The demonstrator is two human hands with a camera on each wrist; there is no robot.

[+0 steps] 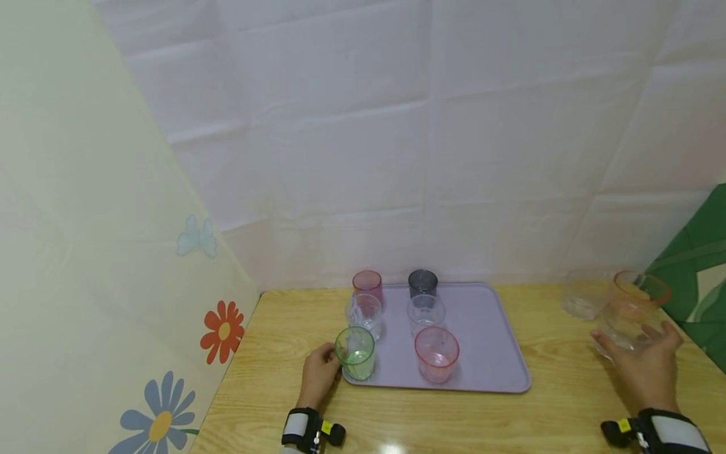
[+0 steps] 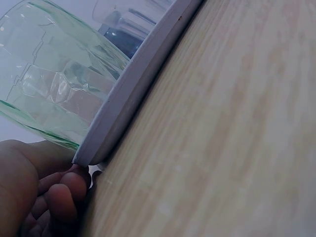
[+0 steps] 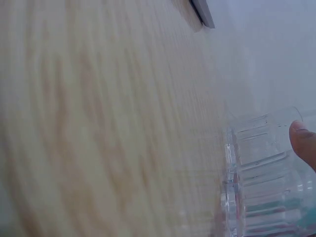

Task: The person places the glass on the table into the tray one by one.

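Observation:
At the front left corner of a pale purple tray [image 1: 488, 353], my left hand [image 1: 317, 377] pinches the rim, with curled fingers [image 2: 63, 197] under the edge. A green-tinted glass [image 1: 356, 356] stands on that corner, right beside the hand. Over on the right, my right hand [image 1: 649, 372] holds a clear glass [image 1: 618, 328] standing on the table. In the right wrist view its thumb [image 3: 303, 140] lies against the clear ribbed wall; the other fingers are mostly out of sight there. An orange-rimmed glass [image 1: 641, 287] and another clear glass [image 1: 580, 299] stand just behind it.
Also on the tray are a pink glass [image 1: 437, 356], a dark grey glass [image 1: 422, 285], a magenta glass [image 1: 367, 284] and two clear glasses, one at the left [image 1: 364, 315], one mid-tray [image 1: 425, 315]. A white sheet [image 1: 351, 157] hangs behind the wooden table [image 1: 397, 416].

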